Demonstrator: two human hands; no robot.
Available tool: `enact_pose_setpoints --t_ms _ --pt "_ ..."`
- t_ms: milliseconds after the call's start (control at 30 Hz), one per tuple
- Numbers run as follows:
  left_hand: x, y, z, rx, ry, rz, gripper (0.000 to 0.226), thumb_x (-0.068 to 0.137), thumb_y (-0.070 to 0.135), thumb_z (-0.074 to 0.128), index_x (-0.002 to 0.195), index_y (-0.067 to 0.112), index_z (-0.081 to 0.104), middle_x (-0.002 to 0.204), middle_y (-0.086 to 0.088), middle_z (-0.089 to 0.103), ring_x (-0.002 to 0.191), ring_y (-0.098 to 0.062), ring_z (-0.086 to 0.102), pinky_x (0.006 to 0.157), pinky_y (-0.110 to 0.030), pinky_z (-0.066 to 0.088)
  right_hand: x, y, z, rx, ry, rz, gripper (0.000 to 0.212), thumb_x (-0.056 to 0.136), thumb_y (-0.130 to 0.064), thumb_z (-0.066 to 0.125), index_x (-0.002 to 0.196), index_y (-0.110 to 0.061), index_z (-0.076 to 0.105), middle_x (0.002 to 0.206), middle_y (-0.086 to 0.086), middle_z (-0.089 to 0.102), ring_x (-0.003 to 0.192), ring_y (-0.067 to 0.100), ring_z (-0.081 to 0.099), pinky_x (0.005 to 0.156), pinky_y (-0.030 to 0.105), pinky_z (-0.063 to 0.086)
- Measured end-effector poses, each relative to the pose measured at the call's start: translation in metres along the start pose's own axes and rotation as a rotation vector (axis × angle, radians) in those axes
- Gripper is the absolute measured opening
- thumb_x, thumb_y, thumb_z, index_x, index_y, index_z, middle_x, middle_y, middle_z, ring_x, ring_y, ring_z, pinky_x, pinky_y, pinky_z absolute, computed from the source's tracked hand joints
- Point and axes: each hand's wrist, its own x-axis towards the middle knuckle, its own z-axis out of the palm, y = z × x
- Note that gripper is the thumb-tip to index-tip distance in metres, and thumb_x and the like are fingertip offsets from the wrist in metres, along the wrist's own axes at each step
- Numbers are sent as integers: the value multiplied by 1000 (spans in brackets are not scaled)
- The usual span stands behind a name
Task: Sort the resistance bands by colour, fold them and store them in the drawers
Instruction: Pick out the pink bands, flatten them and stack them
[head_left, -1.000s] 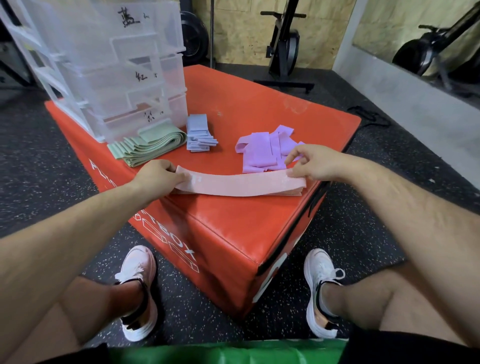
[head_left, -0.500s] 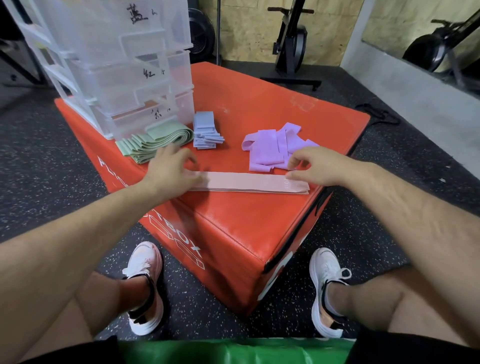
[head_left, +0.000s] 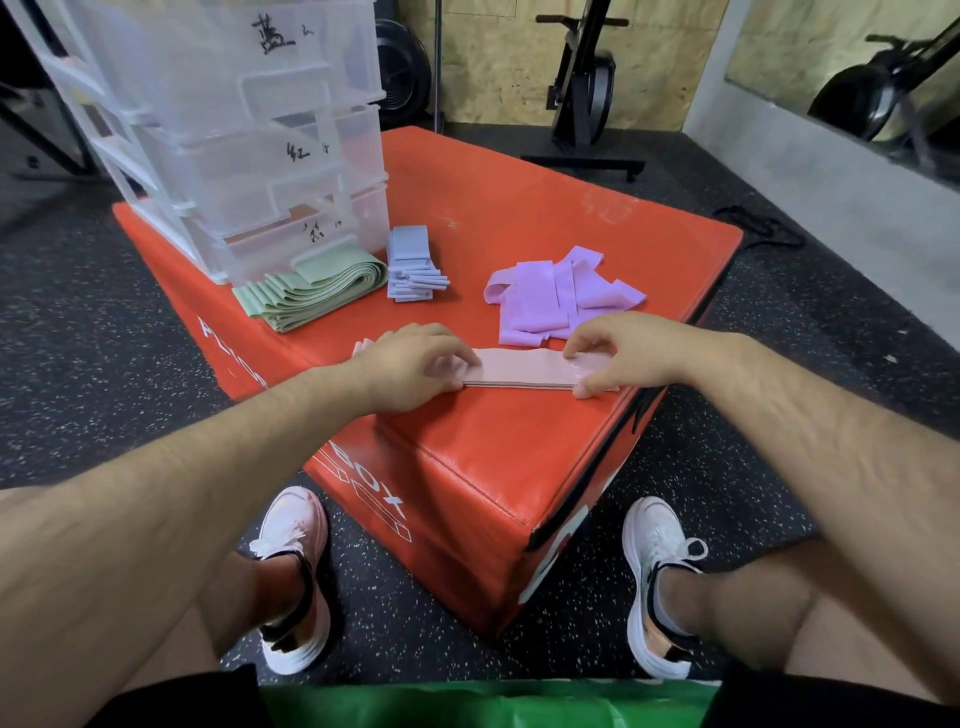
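Observation:
A stack of pink bands (head_left: 519, 370) lies flat near the front edge of the red plyo box (head_left: 519, 457). My left hand (head_left: 415, 364) rests on its left part, fingers laid over it. My right hand (head_left: 618, 353) pinches the right end between thumb and fingers. Behind lie a loose heap of purple bands (head_left: 556, 299), a folded pile of blue bands (head_left: 413, 265) and a folded stack of green bands (head_left: 311, 291). The clear drawer unit (head_left: 249, 135) with handwritten labels stands at the box's back left, its drawers closed.
The box sits on speckled black gym flooring (head_left: 104, 332). My two feet in white shoes (head_left: 660, 582) flank its near corner. Exercise machines (head_left: 582, 88) and a weight plate stand at the back wall. A black cord lies on the floor right of the box.
Both hands have moved inward along the pink bands, closer together. The left hand went from gripping the left end to lying on top; the stack now lies flatter.

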Motion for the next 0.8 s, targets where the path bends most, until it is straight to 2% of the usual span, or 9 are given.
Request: enact_pose_setpoints --t_ms 100,200,267,367,467,567,600,733,800 --pt "1 4 2 9 69 29 28 88 39 65 116 43 63 131 16 52 125 -18 46 102 -46 39 -3 1 -11 114 33 90 31 80 -58 72 101 -35 70 108 -17 67 99 7 61 91 32 49" --pt "2 15 4 34 81 112 36 85 35 68 121 37 64 136 15 48 126 -16 42 98 -41 37 -1 8 -24 152 108 257 24 87 -43 69 100 -24 69 103 -1 72 88 14 67 77 33 54" --pt "7 25 7 20 92 155 37 84 39 65 121 36 63 131 15 50 120 -16 44 96 -42 39 -1 11 -24 283 -6 372 28 87 -33 71 104 -11 67 94 8 72 78 19 72 70 36 60" --pt "14 38 10 -3 60 172 44 78 46 56 121 36 63 127 16 53 117 -17 48 96 -46 42 -3 7 -16 445 -166 445 29 86 -24 72 108 -6 69 84 4 61 65 16 61 56 26 50" --pt "19 42 14 2 0 163 46 76 50 53 120 36 62 125 16 55 116 -17 49 97 -46 43 -4 3 -14 481 -134 481 20 87 -22 73 102 -9 69 85 5 65 68 16 60 51 23 39" --pt "22 42 14 -8 -8 143 44 75 51 53 116 37 62 122 16 55 113 -18 48 96 -47 44 -3 3 -13 502 -138 509 18 87 -22 72 99 -9 70 64 0 57 43 8 47 45 22 31" --pt "23 42 14 -8 -9 139 43 75 52 54 114 38 62 121 16 55 113 -18 48 96 -47 44 -2 3 -12 513 -136 515 18 87 -22 72 99 -9 69 62 -2 55 41 8 44 45 22 30" --pt "25 40 16 -4 -2 144 44 73 57 50 112 41 61 119 18 54 111 -17 49 94 -47 44 1 -1 -4 560 -74 547 24 82 -24 73 102 -12 66 80 0 54 54 10 43 48 22 32" --pt "25 39 18 -11 4 146 48 70 62 46 111 42 61 118 19 54 111 -16 50 94 -48 45 2 -4 0 551 -67 544 25 81 -24 72 102 -12 65 82 1 49 60 13 39 50 24 31"
